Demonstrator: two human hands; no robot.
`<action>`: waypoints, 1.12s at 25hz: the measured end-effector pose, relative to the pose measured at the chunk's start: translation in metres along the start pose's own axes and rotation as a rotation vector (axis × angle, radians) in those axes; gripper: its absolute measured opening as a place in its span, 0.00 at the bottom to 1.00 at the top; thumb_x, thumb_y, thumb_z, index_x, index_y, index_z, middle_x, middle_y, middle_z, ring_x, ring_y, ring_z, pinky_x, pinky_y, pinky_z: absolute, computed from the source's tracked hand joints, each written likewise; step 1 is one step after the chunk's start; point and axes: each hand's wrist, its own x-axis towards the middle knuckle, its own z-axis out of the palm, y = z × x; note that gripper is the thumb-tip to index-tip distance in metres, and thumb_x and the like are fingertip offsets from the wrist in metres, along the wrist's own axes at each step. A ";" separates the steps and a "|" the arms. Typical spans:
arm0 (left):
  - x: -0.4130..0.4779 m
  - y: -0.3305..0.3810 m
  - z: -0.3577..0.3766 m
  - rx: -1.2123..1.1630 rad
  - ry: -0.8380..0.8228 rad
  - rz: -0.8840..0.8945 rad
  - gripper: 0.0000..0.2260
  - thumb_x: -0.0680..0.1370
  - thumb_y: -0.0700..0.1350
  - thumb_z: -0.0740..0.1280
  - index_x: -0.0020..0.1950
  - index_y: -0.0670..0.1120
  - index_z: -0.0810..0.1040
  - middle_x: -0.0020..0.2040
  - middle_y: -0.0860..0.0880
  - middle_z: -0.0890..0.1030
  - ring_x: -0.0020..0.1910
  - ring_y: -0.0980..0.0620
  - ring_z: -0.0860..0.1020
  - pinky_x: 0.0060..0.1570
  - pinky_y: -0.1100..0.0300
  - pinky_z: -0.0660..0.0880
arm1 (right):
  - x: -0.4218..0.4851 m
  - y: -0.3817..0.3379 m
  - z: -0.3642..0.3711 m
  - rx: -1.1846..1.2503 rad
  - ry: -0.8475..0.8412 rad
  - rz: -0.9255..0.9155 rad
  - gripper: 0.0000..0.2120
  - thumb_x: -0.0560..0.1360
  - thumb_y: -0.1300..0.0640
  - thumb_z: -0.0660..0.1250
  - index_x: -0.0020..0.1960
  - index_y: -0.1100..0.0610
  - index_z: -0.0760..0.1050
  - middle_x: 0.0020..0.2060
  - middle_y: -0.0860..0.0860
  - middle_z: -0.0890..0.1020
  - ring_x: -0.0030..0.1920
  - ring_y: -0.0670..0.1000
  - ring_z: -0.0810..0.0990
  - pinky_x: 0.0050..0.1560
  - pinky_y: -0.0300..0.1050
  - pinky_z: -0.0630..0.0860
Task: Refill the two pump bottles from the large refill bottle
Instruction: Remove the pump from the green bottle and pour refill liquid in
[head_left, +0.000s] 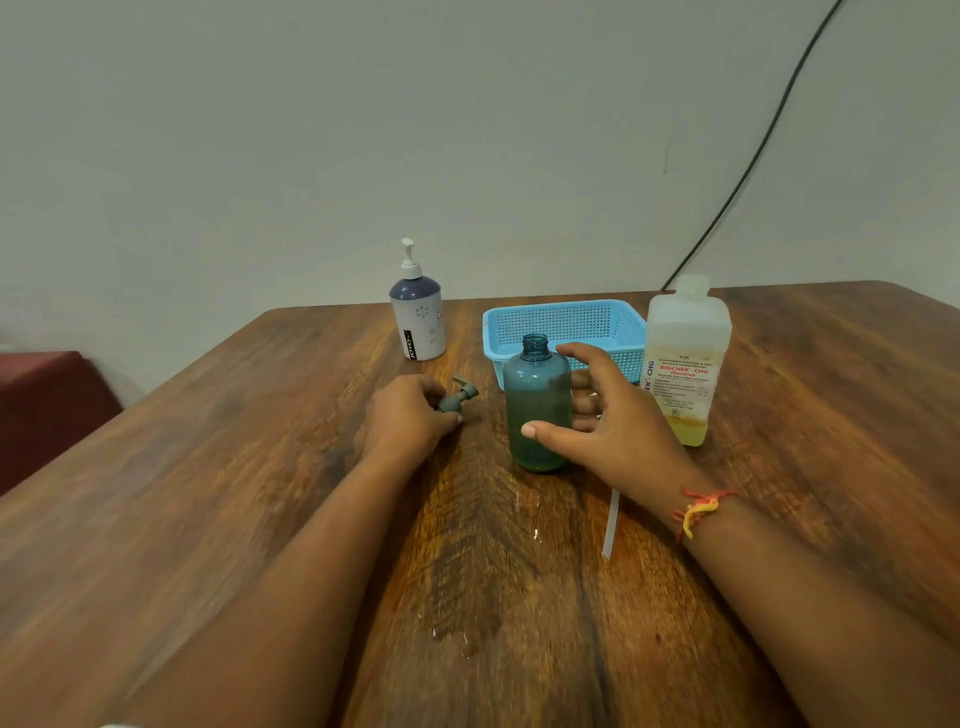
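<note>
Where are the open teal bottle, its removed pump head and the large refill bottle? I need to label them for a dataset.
teal bottle (537, 410): head view, middle of its body.
pump head (460, 396): head view, its collar beside the left hand's fingertips.
large refill bottle (684, 364): head view, upper label.

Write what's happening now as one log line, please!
left hand: on pump head, table | right hand: open around teal bottle, uncapped | refill bottle: untouched

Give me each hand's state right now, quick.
Left hand: closed on the grey pump head, down at the table.
Right hand: open, curled around the uncapped teal bottle; firm contact cannot be told.
</note>
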 end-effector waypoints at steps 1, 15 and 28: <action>0.001 -0.001 0.000 0.016 0.013 0.006 0.19 0.74 0.46 0.77 0.64 0.48 0.80 0.58 0.49 0.83 0.55 0.52 0.80 0.58 0.50 0.81 | 0.000 0.000 0.000 -0.003 0.002 0.000 0.41 0.69 0.50 0.79 0.76 0.43 0.61 0.65 0.44 0.75 0.52 0.38 0.78 0.46 0.28 0.77; -0.038 0.033 -0.002 -0.389 0.041 0.373 0.18 0.83 0.52 0.65 0.72 0.50 0.73 0.69 0.52 0.77 0.67 0.52 0.76 0.59 0.60 0.77 | 0.001 0.003 -0.001 -0.063 0.004 -0.003 0.44 0.69 0.50 0.80 0.77 0.43 0.58 0.72 0.49 0.72 0.64 0.46 0.76 0.49 0.29 0.76; -0.049 0.040 0.012 -0.483 -0.069 0.382 0.29 0.75 0.52 0.75 0.74 0.54 0.70 0.70 0.56 0.74 0.65 0.54 0.76 0.58 0.58 0.81 | -0.005 -0.013 -0.007 -0.254 0.570 -0.297 0.17 0.77 0.53 0.72 0.63 0.53 0.74 0.51 0.47 0.78 0.48 0.44 0.77 0.41 0.28 0.77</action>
